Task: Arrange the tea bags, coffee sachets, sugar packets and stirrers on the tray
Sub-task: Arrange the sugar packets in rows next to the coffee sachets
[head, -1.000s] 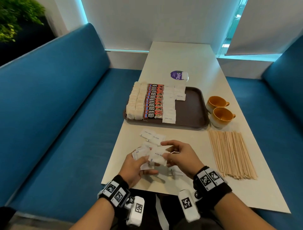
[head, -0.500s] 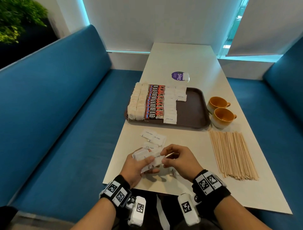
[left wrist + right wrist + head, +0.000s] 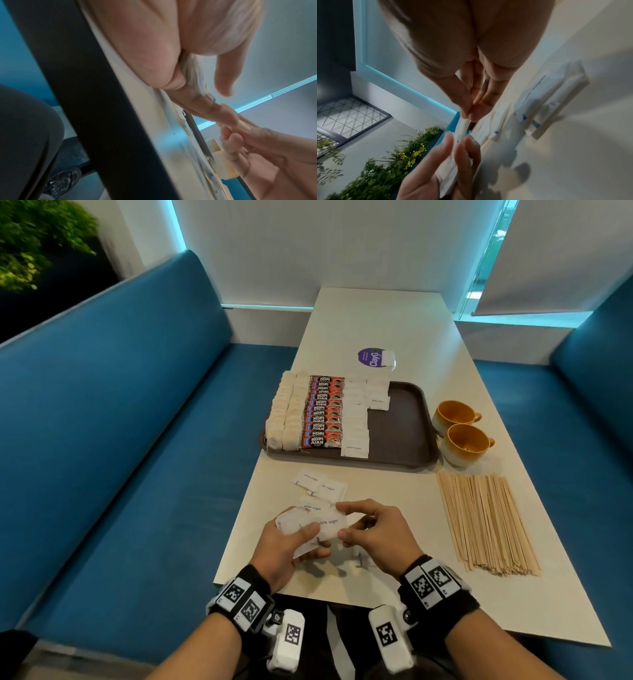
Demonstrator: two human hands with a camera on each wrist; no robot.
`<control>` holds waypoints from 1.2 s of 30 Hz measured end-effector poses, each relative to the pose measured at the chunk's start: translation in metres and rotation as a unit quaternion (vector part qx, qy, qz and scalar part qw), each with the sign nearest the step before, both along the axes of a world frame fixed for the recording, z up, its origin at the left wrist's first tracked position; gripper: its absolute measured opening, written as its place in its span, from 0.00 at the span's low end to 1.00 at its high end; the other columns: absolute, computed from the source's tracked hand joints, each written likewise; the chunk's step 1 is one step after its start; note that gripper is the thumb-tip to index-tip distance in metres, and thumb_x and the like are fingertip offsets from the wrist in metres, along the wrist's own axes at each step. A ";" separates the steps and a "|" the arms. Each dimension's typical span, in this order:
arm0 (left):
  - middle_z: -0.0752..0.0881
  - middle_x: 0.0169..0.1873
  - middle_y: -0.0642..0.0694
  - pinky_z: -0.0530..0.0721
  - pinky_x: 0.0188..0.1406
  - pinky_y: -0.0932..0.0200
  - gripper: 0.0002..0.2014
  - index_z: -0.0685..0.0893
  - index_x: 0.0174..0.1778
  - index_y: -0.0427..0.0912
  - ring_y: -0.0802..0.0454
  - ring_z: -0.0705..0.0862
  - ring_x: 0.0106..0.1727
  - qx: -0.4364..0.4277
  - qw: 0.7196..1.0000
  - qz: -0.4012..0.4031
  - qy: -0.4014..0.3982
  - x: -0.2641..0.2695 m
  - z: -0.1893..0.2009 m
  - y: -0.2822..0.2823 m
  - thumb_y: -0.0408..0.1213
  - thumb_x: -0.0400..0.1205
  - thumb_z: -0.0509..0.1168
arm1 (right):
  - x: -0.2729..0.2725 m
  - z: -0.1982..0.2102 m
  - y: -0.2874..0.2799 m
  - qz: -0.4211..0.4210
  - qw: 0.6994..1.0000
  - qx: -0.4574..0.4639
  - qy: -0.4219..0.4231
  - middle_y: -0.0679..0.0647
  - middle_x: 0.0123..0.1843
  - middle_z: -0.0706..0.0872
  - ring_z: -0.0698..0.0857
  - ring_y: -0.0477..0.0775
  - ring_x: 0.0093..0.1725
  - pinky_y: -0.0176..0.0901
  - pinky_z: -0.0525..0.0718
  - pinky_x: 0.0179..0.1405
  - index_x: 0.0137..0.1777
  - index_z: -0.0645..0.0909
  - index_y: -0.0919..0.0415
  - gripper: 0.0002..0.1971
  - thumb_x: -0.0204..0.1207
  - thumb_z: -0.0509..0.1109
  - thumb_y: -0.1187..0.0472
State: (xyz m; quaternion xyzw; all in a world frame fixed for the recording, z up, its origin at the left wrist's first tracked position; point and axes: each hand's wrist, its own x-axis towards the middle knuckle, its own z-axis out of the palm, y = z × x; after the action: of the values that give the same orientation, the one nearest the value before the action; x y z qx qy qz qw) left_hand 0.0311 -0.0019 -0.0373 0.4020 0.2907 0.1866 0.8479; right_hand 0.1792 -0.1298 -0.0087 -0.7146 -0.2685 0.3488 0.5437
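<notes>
Near the tray [image 3: 411, 419], both hands grasp packets printed "white sugar": left hand [image 3: 284, 546] clutching a stack [image 3: 294, 525], right hand [image 3: 373, 537] pinching the top packet [image 3: 330, 525]; "KOPI JUAN" sachets [image 3: 322, 412] lie on it

- The left hand [image 3: 171, 44] fills the top of the view, its fingers curled round a small stack of white packets [image 3: 193, 73].
- The right hand [image 3: 267, 155] meets it from the lower right, fingertips [image 3: 229, 138] curled.
- The pale table edge [image 3: 154, 108] runs diagonally, with a dark band [image 3: 96, 94] beneath.
- A shoe [image 3: 63, 181] shows at the bottom left.
</notes>
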 end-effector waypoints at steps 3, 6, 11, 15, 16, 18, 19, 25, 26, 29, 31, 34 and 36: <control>0.90 0.44 0.29 0.93 0.35 0.50 0.23 0.82 0.63 0.31 0.38 0.90 0.36 0.024 1.000 0.000 0.019 0.001 -0.001 -0.001 0.22 0.72 0.76 | 0.002 0.002 -0.001 -0.002 1.000 0.014 0.024 0.56 0.51 0.93 0.92 0.59 0.37 0.55 0.93 0.51 0.56 0.92 0.53 0.22 0.68 0.82 0.77; 0.90 0.44 0.28 0.93 0.37 0.49 0.21 0.83 0.62 0.31 0.37 0.90 0.38 0.023 0.999 0.005 0.023 0.002 -0.002 -0.001 0.22 0.73 0.76 | 0.004 0.002 -0.002 0.011 0.999 0.011 0.042 0.54 0.47 0.93 0.92 0.61 0.39 0.56 0.93 0.52 0.54 0.93 0.55 0.17 0.70 0.82 0.75; 0.87 0.40 0.30 0.91 0.31 0.49 0.16 0.82 0.57 0.34 0.37 0.88 0.38 0.016 0.999 0.022 0.024 0.005 -0.003 0.001 0.28 0.76 0.77 | 0.008 0.001 0.000 0.016 0.999 0.019 0.042 0.52 0.40 0.92 0.92 0.60 0.38 0.49 0.93 0.48 0.53 0.93 0.60 0.15 0.71 0.81 0.76; 0.84 0.37 0.30 0.84 0.22 0.55 0.18 0.78 0.62 0.34 0.39 0.86 0.37 0.013 1.000 0.007 -0.005 0.003 -0.005 0.006 0.36 0.79 0.72 | 0.025 0.005 0.006 -0.004 0.998 0.041 0.039 0.50 0.37 0.90 0.92 0.58 0.38 0.47 0.93 0.45 0.52 0.92 0.63 0.15 0.68 0.81 0.78; 0.84 0.39 0.30 0.86 0.22 0.55 0.20 0.78 0.63 0.33 0.38 0.86 0.39 -0.002 1.000 0.000 -0.017 0.002 -0.007 0.008 0.35 0.77 0.72 | 0.032 0.008 0.007 -0.012 0.998 0.043 0.035 0.52 0.38 0.89 0.92 0.57 0.38 0.46 0.93 0.44 0.52 0.92 0.64 0.15 0.68 0.82 0.78; 0.83 0.45 0.29 0.90 0.29 0.50 0.27 0.78 0.68 0.32 0.33 0.87 0.47 -0.043 0.998 -0.021 -0.049 0.001 -0.008 0.011 0.32 0.72 0.72 | 0.047 0.017 0.011 -0.029 0.998 0.043 0.024 0.61 0.43 0.88 0.92 0.58 0.38 0.40 0.91 0.41 0.55 0.91 0.66 0.16 0.68 0.82 0.78; 0.83 0.48 0.28 0.91 0.33 0.47 0.31 0.77 0.70 0.31 0.30 0.87 0.50 -0.065 0.996 -0.031 -0.059 0.001 -0.010 0.013 0.31 0.69 0.71 | 0.057 0.022 0.015 -0.038 0.998 0.040 0.019 0.66 0.45 0.88 0.92 0.59 0.39 0.38 0.91 0.40 0.56 0.91 0.67 0.16 0.69 0.81 0.78; 0.85 0.61 0.24 0.92 0.49 0.39 0.31 0.76 0.76 0.32 0.22 0.85 0.63 -0.083 0.994 -0.054 -0.049 0.002 -0.015 0.017 0.24 0.72 0.63 | 0.128 0.046 0.045 -0.094 0.995 0.034 -0.022 0.70 0.54 0.89 0.93 0.64 0.49 0.39 0.92 0.43 0.58 0.90 0.64 0.14 0.73 0.80 0.74; 0.84 0.63 0.23 0.92 0.50 0.38 0.31 0.76 0.76 0.32 0.21 0.84 0.65 -0.080 0.994 -0.054 -0.046 0.003 -0.015 0.017 0.24 0.73 0.63 | 0.142 0.049 0.052 -0.100 0.994 0.034 -0.022 0.67 0.54 0.90 0.93 0.63 0.50 0.40 0.93 0.45 0.57 0.90 0.63 0.13 0.74 0.80 0.72; 0.83 0.65 0.22 0.92 0.47 0.41 0.29 0.75 0.75 0.30 0.21 0.84 0.65 -0.082 0.995 -0.043 -0.035 0.003 -0.012 0.016 0.24 0.75 0.65 | 0.185 0.051 0.076 -0.127 0.991 0.018 -0.041 0.57 0.53 0.93 0.94 0.55 0.50 0.43 0.92 0.50 0.54 0.91 0.57 0.10 0.74 0.81 0.68; 0.84 0.64 0.21 0.92 0.47 0.41 0.28 0.74 0.75 0.28 0.21 0.85 0.65 -0.078 0.996 -0.040 -0.028 0.004 -0.012 0.016 0.25 0.76 0.66 | 0.214 0.045 0.094 -0.149 0.988 0.004 -0.046 0.56 0.52 0.93 0.94 0.55 0.50 0.43 0.92 0.51 0.51 0.91 0.56 0.09 0.74 0.82 0.69; 0.84 0.63 0.22 0.92 0.47 0.39 0.30 0.73 0.75 0.27 0.22 0.85 0.64 -0.071 0.997 -0.042 -0.010 0.004 -0.013 0.017 0.27 0.75 0.69 | 0.246 0.031 0.120 -0.164 0.986 -0.016 -0.029 0.59 0.51 0.93 0.93 0.60 0.53 0.45 0.93 0.50 0.50 0.91 0.58 0.10 0.73 0.81 0.72; 0.84 0.63 0.21 0.91 0.46 0.38 0.33 0.73 0.75 0.27 0.21 0.85 0.64 -0.075 0.996 -0.042 -0.006 0.004 -0.012 0.018 0.29 0.73 0.74 | 0.260 0.023 0.132 -0.153 0.986 -0.052 -0.042 0.58 0.52 0.92 0.93 0.59 0.52 0.47 0.93 0.53 0.51 0.91 0.58 0.10 0.74 0.81 0.71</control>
State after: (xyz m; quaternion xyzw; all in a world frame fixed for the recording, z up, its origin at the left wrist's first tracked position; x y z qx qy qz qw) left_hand 0.0353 0.0156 -0.0496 0.3485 0.2815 0.1309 0.8844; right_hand 0.4394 0.0022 0.0141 -0.7887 -0.1603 0.2445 0.5408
